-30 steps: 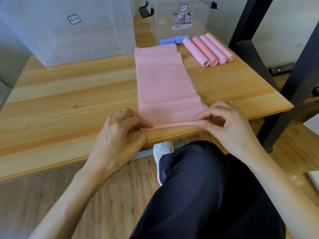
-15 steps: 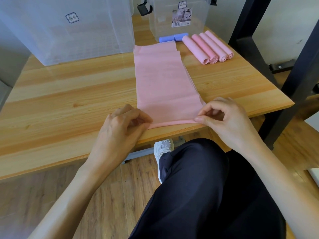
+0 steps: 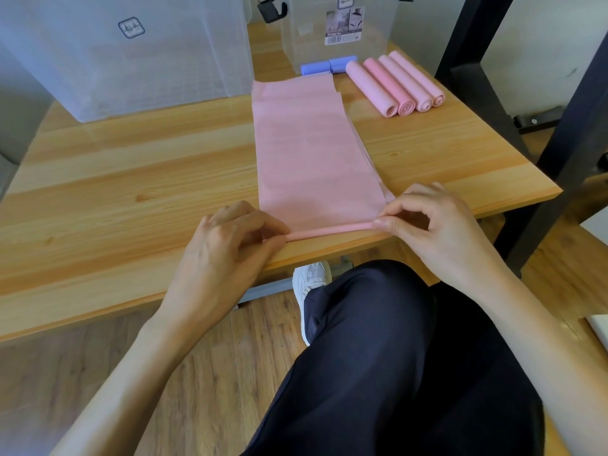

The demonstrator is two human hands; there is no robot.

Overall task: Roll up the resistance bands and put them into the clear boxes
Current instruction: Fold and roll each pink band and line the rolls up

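Dark navy trousers (image 3: 394, 357), white sneaker (image 3: 311, 278)

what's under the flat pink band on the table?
Under the flat pink band, more pink layers peek out along its right edge and far end; how many is hidden. Below them, the wooden table.

So the worktop (image 3: 131, 179) is a light wood plank top filling most of the upper half of the frame. A flat pink band (image 3: 312, 149) runs down the middle, its near end rolled into a thin tube at the front edge. Four rolled pink bands (image 3: 394, 83) lie side by side, touching, upper right. Two blue rolls (image 3: 324, 64) sit right against the small clear box (image 3: 332, 31) at top center. A big clear box (image 3: 131, 51) stands upper left.
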